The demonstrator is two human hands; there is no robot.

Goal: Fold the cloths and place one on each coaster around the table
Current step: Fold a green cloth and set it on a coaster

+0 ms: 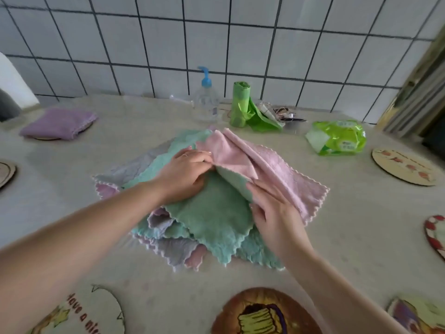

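The brown coaster [262,312] sits bare at the near edge of the surface [349,237]. Beyond it, atop the cloth pile [212,225] (mid-surface), the left hand [185,174] pinches the pink cloth [269,169] at its lifted edge; the right hand [274,213], fingers together, presses flat just beside it. The cloth's fold runs up-left to down-right, away from both hands. One purple cloth [60,124] already covers a far-left coaster.

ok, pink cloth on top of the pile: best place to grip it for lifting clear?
Probably the scalloped right corner of the pink cloth, coming from the right. That corner lies flat past the pile onto the table, so pinching it catches no green cloth. Its middle is bunched under the left hand.
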